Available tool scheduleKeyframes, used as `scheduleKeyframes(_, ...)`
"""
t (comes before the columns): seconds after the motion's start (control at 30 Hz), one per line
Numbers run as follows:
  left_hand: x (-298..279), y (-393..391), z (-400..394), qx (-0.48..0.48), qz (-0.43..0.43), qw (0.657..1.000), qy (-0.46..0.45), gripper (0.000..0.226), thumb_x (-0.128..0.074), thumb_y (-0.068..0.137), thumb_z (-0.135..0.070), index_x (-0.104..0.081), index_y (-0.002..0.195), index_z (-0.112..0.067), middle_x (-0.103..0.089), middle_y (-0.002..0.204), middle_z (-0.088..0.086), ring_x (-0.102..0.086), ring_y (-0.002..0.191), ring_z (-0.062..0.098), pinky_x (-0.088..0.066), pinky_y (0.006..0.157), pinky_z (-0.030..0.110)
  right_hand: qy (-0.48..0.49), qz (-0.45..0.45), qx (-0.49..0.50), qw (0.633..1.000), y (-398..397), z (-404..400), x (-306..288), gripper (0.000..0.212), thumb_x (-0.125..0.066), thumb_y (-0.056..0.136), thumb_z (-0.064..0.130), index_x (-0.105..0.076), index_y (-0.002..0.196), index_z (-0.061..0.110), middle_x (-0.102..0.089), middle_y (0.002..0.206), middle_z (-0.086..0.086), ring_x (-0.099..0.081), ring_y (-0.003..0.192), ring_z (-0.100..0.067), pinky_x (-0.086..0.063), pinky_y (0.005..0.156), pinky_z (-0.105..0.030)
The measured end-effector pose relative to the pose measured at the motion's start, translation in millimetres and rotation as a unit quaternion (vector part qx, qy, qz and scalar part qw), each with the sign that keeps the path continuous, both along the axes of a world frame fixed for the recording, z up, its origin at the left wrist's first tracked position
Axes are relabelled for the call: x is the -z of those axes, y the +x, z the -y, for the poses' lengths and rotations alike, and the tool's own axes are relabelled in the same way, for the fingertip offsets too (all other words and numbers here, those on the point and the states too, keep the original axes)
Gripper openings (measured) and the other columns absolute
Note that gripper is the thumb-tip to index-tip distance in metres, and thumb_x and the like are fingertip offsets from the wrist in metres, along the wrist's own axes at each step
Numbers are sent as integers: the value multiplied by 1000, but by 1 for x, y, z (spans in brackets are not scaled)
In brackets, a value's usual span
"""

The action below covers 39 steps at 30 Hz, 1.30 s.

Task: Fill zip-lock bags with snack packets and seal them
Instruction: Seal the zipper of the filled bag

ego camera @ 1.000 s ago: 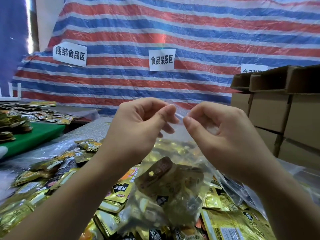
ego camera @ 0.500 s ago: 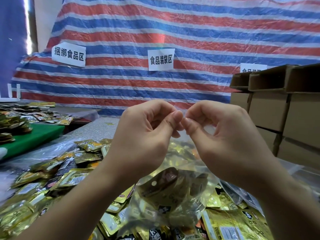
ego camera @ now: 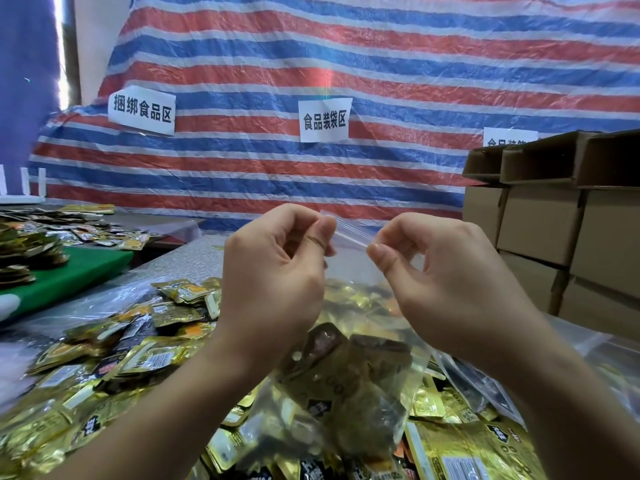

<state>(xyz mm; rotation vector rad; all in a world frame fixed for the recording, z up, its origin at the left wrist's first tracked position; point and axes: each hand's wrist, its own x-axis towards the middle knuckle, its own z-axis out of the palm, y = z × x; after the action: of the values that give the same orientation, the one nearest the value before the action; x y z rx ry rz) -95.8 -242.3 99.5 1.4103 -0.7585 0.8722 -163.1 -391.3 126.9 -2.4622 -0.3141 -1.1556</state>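
Note:
A clear zip-lock bag (ego camera: 349, 382) hangs in front of me, filled with gold and brown snack packets. My left hand (ego camera: 273, 275) pinches the bag's top strip (ego camera: 349, 234) at its left part between thumb and fingers. My right hand (ego camera: 446, 285) pinches the same strip a little further right. A short stretch of the strip shows between the two thumbs. Loose gold snack packets (ego camera: 114, 358) lie heaped on the table under and around the bag.
Stacked cardboard boxes (ego camera: 568, 230) stand at the right. A green mat (ego camera: 69, 275) with more packets lies at the left. A striped tarp (ego camera: 346, 64) with paper signs hangs behind. More clear bags (ego camera: 485, 386) lie at the lower right.
My two thumbs came together at the middle of the strip half a second ago, and have now drawn apart again along it. The bag stays hanging.

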Motion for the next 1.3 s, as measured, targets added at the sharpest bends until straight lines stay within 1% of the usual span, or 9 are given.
scheduleKeyframes(0.13,-4,8,-8,-18,-20,999,-36,19,-62,95,-23,-66,77,-19,-68,70,-2,-60,57,24,-48,55,43,-6,-5,19,1000,1,9,-2,13,-62,93,32,-63,80,31,-61,73,17,-56,76,-2,-49,67,-28)
scheduleKeyframes(0.33,-5,22,-16,-42,-55,996,-62,24,-60,97,-24,-66,77,-14,-66,67,2,-60,62,26,-49,57,38,-3,-14,42,999,5,27,-5,21,-65,92,31,-58,74,37,-60,72,19,-56,78,3,-40,62,-16)
scheduleKeyframes(0.47,-4,31,-19,-55,-61,994,-74,23,-60,97,-26,-66,77,-18,-66,67,0,-60,63,23,-48,57,34,18,-21,46,999,9,40,-5,18,-66,92,31,-62,74,33,-62,71,15,-58,78,2,-51,70,-24)
scheduleKeyframes(0.73,-2,40,-22,-58,-52,993,-88,22,-60,98,-29,-65,76,-26,-69,72,-5,-61,59,17,-51,55,28,46,-8,22,999,11,49,-7,20,-71,88,31,-63,70,32,-66,73,21,-60,63,0,-44,54,-11)
scheduleKeyframes(0.93,-2,47,-24,10,-87,994,-71,20,-59,98,-27,-66,81,-19,-69,70,-5,-61,56,9,-47,53,17,59,-16,50,997,17,48,-4,22,-69,91,30,-61,72,24,-60,63,5,-51,56,-5,-38,48,-16)
scheduleKeyframes(1.0,0,49,-23,22,-95,993,-60,18,-58,99,-26,-66,84,-18,-69,74,-2,-62,57,9,-45,52,15,55,-42,77,995,20,44,-2,18,-64,95,30,-60,78,24,-60,72,9,-51,63,-5,-39,54,-24)
scheduleKeyframes(1.07,4,50,-18,36,-105,993,-51,16,-57,99,-26,-65,87,-18,-70,75,0,-63,58,10,-45,52,14,35,-37,91,995,22,35,2,6,-57,98,30,-60,100,24,-61,96,11,-57,89,-9,-46,73,-26)
scheduleKeyframes(1.17,10,50,-10,60,-121,991,-26,16,-54,100,-28,-63,88,-20,-70,74,1,-65,61,11,-46,51,16,-44,-8,67,997,22,16,10,54,-54,93,40,-43,142,21,-51,136,5,-41,125,-5,-36,108,-31)
scheduleKeyframes(1.3,13,51,-4,88,-118,989,2,21,-51,100,-30,-61,88,-16,-69,71,3,-66,64,15,-50,58,19,-87,-142,4,986,27,4,25,114,-57,68,79,-1,157,34,-26,160,11,-26,141,-5,-24,116,-31)
